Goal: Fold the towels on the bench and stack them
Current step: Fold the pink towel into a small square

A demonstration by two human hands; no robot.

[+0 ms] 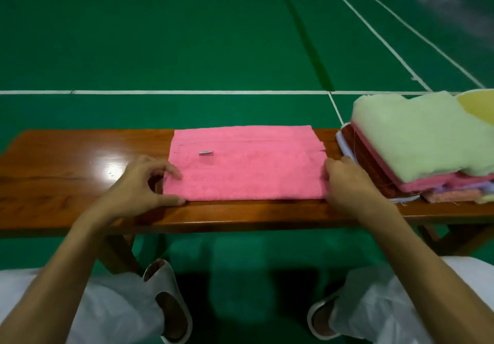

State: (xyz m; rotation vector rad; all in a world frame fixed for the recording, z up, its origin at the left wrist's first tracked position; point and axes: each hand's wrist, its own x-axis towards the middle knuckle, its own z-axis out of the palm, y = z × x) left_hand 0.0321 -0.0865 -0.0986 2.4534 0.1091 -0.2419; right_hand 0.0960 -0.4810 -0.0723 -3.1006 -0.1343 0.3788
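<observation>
A pink towel (246,164) lies flat on the wooden bench (66,172), with a small grey tag (205,152) on its upper left part. My left hand (139,183) arches over the towel's near left corner. Its index fingertip rests on the cloth and its thumb lies along the front edge. My right hand (347,183) is at the towel's right edge with fingers curled over it, their tips hidden. On the bench to the right sits a stack of folded towels (417,143), pale green on top, with pink, rust and lilac layers below.
The bench's left part (53,156) is bare, glossy wood. Beyond the bench lies a green court floor (187,36) with white lines. My knees in white trousers and white sandals (171,301) are below the bench's front edge.
</observation>
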